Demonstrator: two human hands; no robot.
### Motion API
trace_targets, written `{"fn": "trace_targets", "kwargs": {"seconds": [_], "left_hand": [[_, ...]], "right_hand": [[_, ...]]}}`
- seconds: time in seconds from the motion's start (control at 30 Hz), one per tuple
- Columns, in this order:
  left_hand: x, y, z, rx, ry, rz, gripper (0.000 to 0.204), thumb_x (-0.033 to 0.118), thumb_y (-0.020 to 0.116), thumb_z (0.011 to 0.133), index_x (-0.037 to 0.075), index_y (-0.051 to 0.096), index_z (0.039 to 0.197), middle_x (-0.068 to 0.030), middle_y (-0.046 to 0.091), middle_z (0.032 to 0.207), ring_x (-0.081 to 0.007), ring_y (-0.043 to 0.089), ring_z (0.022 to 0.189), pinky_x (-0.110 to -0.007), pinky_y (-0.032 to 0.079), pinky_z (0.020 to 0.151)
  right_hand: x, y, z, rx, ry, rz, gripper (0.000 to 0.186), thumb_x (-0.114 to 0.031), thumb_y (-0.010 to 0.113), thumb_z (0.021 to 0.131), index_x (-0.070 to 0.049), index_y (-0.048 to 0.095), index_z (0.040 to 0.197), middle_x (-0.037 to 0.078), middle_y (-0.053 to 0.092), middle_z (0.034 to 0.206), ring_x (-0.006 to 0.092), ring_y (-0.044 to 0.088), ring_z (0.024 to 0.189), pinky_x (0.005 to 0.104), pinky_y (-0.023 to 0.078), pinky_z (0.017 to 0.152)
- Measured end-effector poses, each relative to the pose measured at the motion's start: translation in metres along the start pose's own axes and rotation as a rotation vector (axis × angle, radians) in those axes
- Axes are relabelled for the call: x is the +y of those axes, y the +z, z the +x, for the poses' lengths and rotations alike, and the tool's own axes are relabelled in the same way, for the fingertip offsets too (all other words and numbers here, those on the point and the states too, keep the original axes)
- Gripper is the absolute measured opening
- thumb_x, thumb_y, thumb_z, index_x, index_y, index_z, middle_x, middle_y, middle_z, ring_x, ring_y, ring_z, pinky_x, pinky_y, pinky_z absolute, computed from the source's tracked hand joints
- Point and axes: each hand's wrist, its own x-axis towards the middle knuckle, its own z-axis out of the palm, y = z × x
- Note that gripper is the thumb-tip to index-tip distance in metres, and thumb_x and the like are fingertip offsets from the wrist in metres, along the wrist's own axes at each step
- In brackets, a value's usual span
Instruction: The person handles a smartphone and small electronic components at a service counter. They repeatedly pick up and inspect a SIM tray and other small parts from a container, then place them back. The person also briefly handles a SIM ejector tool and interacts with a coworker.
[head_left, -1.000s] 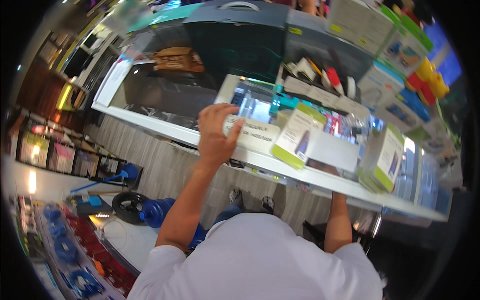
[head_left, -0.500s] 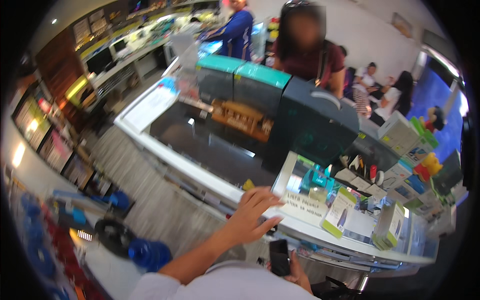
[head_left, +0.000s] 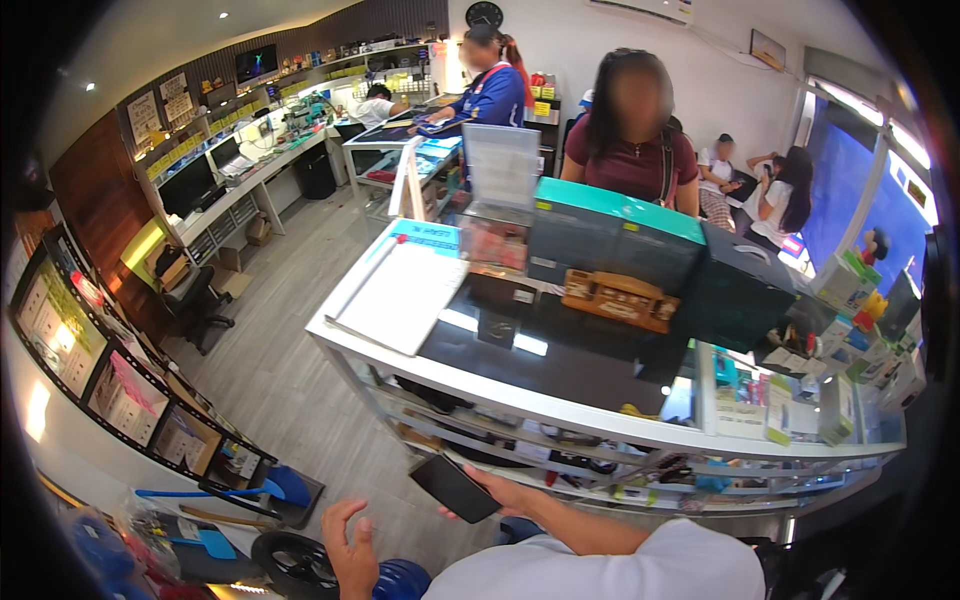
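A dark-screened smartphone (head_left: 452, 488) lies tilted in my right hand (head_left: 497, 492), whose fingers wrap its right end and edge. It is held low in front of my body, below the counter's edge. My left hand (head_left: 350, 548) is raised to the left of the phone, fingers apart and loosely curved, holding nothing. On the glass-topped counter (head_left: 490, 395) beyond my hands lie white papers (head_left: 398, 300), a small carved wooden holder (head_left: 618, 300) and dark boxes with a teal top (head_left: 620, 208).
Across the counter stands a person in a maroon shirt (head_left: 625, 160). A person in blue (head_left: 490, 95) works at a farther table. To the left are an office chair (head_left: 200, 305), display frames (head_left: 125, 385), a blue dustpan (head_left: 288, 487) and a black wheel (head_left: 295, 562). Small boxes (head_left: 838, 410) crowd the counter's right end.
The view has swung left and the counter sits farther right. My left hand has come away from the counter's edge, down and left. My right hand has brought the phone leftward and up.
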Motion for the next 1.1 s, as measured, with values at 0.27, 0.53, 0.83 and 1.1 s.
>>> {"fn": "trace_targets", "kwargs": {"seconds": [0.27, 0.53, 0.83, 1.1], "left_hand": [[-0.128, -0.039, 0.088, 0.280, -0.193, -0.081, 0.028, 0.025, 0.064, 0.106, 0.001, 0.071, 0.118, -0.0164, 0.069, 0.119, -0.0334, 0.064, 0.114, -0.042, 0.048, 0.104], [-0.204, -0.135, 0.239, 0.114, -0.247, 0.073, 0.022, 0.013, 0.066, 0.102, -0.001, 0.071, 0.119, -0.0183, 0.070, 0.116, -0.0320, 0.067, 0.114, -0.040, 0.052, 0.102], [-0.318, -0.183, 0.403, 0.214, -0.434, -0.035, 0.023, 0.019, 0.065, 0.108, 0.000, 0.073, 0.118, -0.0117, 0.069, 0.114, -0.0221, 0.066, 0.108, -0.033, 0.049, 0.099], [-0.410, -0.159, 0.650, -0.380, -0.169, -0.139, 0.038, 0.031, 0.062, 0.110, 0.000, 0.070, 0.130, -0.0150, 0.069, 0.120, -0.0258, 0.067, 0.110, -0.037, 0.050, 0.102]], "right_hand": [[-0.077, 0.116, 0.203, -0.154, -0.050, 0.283, 0.085, -0.075, 0.036, 0.106, -0.008, 0.052, 0.156, 0.018, 0.072, 0.132, 0.0283, 0.074, 0.116, 0.0401, 0.061, 0.101], [-0.168, 0.154, 0.391, -0.543, 0.042, 0.321, 0.116, -0.097, 0.027, 0.089, -0.020, 0.015, 0.174, 0.014, 0.034, 0.173, 0.0395, 0.050, 0.148, 0.0593, 0.064, 0.094], [-0.217, 0.154, 0.552, -0.091, -0.091, 0.030, 0.121, -0.101, 0.022, 0.086, -0.013, 0.029, 0.169, 0.025, 0.059, 0.150, 0.0414, 0.075, 0.113, 0.0336, 0.065, 0.047], [-0.275, 0.129, 0.676, 0.173, -0.317, 0.028, 0.122, -0.101, 0.020, 0.086, -0.011, 0.029, 0.168, 0.029, 0.061, 0.146, 0.0421, 0.075, 0.114, 0.0351, 0.066, 0.048]]}}
